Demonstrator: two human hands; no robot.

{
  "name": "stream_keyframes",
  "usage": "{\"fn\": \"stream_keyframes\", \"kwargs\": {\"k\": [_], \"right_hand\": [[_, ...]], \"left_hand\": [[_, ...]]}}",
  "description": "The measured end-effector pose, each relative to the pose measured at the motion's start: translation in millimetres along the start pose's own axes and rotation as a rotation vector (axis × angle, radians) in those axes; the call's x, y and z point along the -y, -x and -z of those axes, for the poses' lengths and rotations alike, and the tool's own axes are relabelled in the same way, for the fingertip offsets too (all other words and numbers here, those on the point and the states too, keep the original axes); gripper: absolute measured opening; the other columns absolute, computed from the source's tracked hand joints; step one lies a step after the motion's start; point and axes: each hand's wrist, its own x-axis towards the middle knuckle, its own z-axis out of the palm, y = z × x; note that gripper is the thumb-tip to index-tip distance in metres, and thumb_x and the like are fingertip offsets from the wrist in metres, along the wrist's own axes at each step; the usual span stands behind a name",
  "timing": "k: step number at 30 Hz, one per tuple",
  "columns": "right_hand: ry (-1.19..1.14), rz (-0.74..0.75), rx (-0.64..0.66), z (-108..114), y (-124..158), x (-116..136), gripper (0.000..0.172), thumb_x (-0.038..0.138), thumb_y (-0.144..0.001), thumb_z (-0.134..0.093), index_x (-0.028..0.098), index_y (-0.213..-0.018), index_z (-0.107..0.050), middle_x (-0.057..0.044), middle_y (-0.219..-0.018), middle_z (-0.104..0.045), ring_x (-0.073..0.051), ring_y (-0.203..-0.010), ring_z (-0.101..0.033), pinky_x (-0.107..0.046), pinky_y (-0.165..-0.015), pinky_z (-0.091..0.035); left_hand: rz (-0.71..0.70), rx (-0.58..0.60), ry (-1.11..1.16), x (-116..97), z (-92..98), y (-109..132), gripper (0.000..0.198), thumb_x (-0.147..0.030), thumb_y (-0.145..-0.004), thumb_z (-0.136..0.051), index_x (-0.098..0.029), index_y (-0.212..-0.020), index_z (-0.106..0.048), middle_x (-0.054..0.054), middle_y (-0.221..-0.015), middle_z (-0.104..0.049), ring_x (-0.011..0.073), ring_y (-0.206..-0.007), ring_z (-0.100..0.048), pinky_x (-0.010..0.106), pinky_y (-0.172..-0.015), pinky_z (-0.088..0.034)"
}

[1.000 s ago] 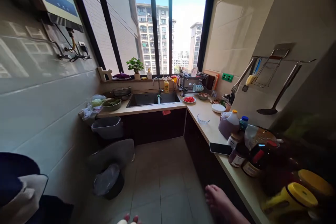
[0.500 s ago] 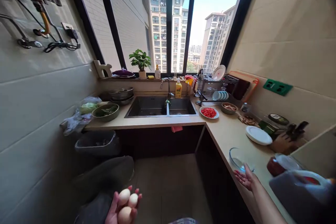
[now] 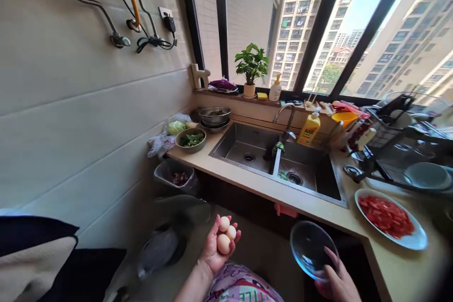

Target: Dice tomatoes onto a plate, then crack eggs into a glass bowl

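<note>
Three eggs (image 3: 223, 244) rest in my left hand (image 3: 216, 251), whose fingers curl up around them in front of my patterned clothing. My right hand (image 3: 334, 276) grips the rim of a clear glass bowl (image 3: 309, 247), thumb on the inside and fingers partly hidden beneath. The bowl is tilted and held in the air in front of the counter edge, below the double sink (image 3: 247, 146). Nothing can be seen inside the bowl.
A plate of chopped red food (image 3: 385, 216) sits on the right counter (image 3: 392, 269). Left of the sink is a bowl of green leaves (image 3: 191, 140). A bin (image 3: 176, 174) stands below. Yellow bottle (image 3: 309, 128), faucet (image 3: 289, 115) and dish rack (image 3: 392, 146) line the back.
My right hand has taken hold of the glass bowl and lifted it off the right counter. The view has turned left. My left hand still holds the eggs.
</note>
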Motion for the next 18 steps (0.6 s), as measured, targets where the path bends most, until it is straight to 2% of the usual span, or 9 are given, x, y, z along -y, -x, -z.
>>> {"fn": "stream_keyframes", "kwargs": {"k": [2, 4, 6, 9, 13, 16, 18], "right_hand": [[0.065, 0.057, 0.117, -70, -19, 64, 0.075, 0.032, -0.068, -0.051, 0.022, -0.139, -0.031, -0.001, -0.057, -0.061, -0.019, -0.044, -0.059, -0.029, -0.043, -0.047], [0.106, 0.108, 0.228, -137, -39, 116, 0.066, 0.028, -0.072, -0.047, 0.023, -0.137, -0.035, 0.002, -0.053, -0.058, -0.017, -0.042, -0.057, -0.027, -0.041, -0.046], [0.152, 0.064, 0.312, -197, -59, 150, 0.066, 0.024, -0.073, -0.046, 0.023, -0.138, -0.032, 0.003, -0.050, -0.056, -0.017, -0.041, -0.057, -0.027, -0.042, -0.047], [0.196, 0.023, 0.382, -265, -88, 175, 0.065, 0.023, -0.075, -0.046, 0.022, -0.138, -0.030, 0.005, -0.046, -0.053, -0.016, -0.042, -0.057, -0.026, -0.044, -0.048], [0.211, -0.011, 0.392, -323, -113, 187, 0.061, 0.028, -0.077, -0.046, 0.020, -0.136, -0.032, 0.005, -0.046, -0.052, -0.016, -0.042, -0.056, -0.026, -0.046, -0.047], [0.215, -0.044, 0.384, -342, -123, 196, 0.061, 0.036, -0.077, -0.048, 0.020, -0.135, -0.033, 0.005, -0.047, -0.053, -0.016, -0.042, -0.056, -0.028, -0.048, -0.047], [0.286, 0.005, 0.291, -345, -126, 203, 0.062, 0.045, -0.076, -0.050, 0.019, -0.131, -0.039, 0.003, -0.049, -0.054, -0.019, -0.044, -0.056, -0.033, -0.050, -0.047]], "left_hand": [[-0.085, -0.016, 0.022, -18, -3.0, -9, 0.038, -0.047, -0.075, -0.067, -0.023, -0.103, -0.055, 0.006, -0.092, -0.064, 0.0246, -0.081, -0.067, 0.021, -0.047, -0.049], [-0.165, -0.052, 0.023, -40, 1.2, -15, 0.039, -0.048, -0.076, -0.066, -0.024, -0.105, -0.055, 0.006, -0.094, -0.064, 0.0240, -0.082, -0.067, 0.020, -0.048, -0.049], [-0.228, -0.103, -0.003, -66, 10.4, -22, 0.039, -0.047, -0.076, -0.066, -0.024, -0.105, -0.055, 0.005, -0.095, -0.063, 0.0227, -0.081, -0.067, 0.020, -0.048, -0.049], [-0.297, -0.175, -0.096, -114, 22.9, -37, 0.036, -0.044, -0.077, -0.066, -0.023, -0.103, -0.055, 0.003, -0.093, -0.061, 0.0190, -0.075, -0.067, 0.019, -0.046, -0.047], [-0.313, -0.176, -0.251, -190, 20.1, -63, 0.035, -0.044, -0.076, -0.067, -0.022, -0.100, -0.055, 0.002, -0.089, -0.059, 0.0164, -0.070, -0.066, 0.018, -0.044, -0.046], [-0.199, -0.111, -0.242, -242, 8.1, -86, 0.038, -0.049, -0.076, -0.064, -0.021, -0.100, -0.054, 0.003, -0.089, -0.059, 0.0182, -0.070, -0.066, 0.018, -0.044, -0.046], [-0.093, -0.074, -0.205, -268, 0.6, -102, 0.042, -0.054, -0.076, -0.062, -0.021, -0.100, -0.053, 0.004, -0.088, -0.059, 0.0201, -0.072, -0.066, 0.018, -0.044, -0.046]]}}
